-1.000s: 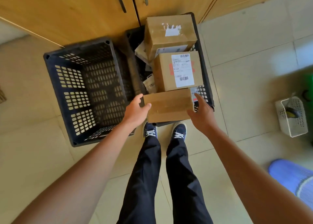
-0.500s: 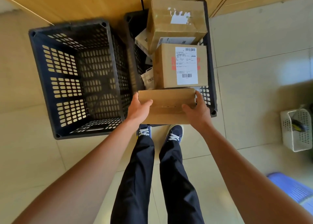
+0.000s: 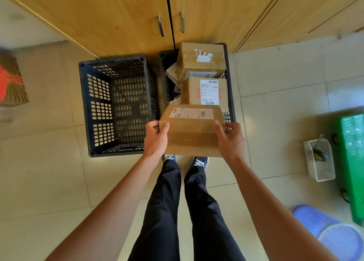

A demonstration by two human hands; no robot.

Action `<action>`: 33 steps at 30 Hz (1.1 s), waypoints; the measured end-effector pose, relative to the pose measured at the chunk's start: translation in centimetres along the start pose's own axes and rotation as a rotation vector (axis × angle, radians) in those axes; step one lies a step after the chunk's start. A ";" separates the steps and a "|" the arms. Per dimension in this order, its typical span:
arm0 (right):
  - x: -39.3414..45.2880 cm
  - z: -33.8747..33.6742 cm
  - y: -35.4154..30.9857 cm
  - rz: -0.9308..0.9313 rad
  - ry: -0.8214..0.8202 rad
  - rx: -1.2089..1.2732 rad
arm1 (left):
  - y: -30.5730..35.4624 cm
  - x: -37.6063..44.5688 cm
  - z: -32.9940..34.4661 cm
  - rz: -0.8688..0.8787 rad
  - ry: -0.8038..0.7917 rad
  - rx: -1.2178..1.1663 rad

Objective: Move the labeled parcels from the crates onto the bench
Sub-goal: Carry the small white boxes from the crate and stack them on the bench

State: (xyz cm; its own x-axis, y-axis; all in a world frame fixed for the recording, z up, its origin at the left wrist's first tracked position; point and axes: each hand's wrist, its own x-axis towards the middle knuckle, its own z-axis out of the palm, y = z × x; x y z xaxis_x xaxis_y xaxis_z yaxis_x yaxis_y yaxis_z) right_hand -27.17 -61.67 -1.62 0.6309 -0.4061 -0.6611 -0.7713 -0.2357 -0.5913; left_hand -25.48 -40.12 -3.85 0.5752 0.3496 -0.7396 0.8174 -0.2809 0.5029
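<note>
Two crates [image 3: 118, 107], three cardboard parcels [image 3: 194, 134], perhaps more beneath.

Two crates stand side by side before the cabinet [image 3: 137, 14], the left crate [image 3: 118, 107] bare, the right crate [image 3: 230, 95] holding stacked parcels [image 3: 201, 62].

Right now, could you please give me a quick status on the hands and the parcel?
Left hand and right hand grip the parcel by its ends. Parcel held above the full crate. Nothing in the way.
</note>
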 end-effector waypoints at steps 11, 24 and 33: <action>-8.1 -5.3 -8.6 -0.166 -0.063 0.111 | 7.4 -9.8 -7.7 0.213 0.120 -0.159; -16.7 -7.3 -18.2 -0.581 -0.350 0.085 | 11.5 -18.8 -19.7 0.469 0.310 -0.447; -17.8 -6.2 -27.0 -0.783 -0.566 0.077 | 10.1 -22.3 -27.3 0.552 0.344 -0.606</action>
State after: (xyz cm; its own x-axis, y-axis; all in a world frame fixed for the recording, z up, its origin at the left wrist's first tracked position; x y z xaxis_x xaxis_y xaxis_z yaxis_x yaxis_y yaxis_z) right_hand -18.08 -53.56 28.93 0.9262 0.3316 -0.1795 -0.1202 -0.1914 -0.9741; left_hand -29.18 -26.32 29.93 0.7904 0.5806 -0.1953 0.2407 -0.0012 0.9706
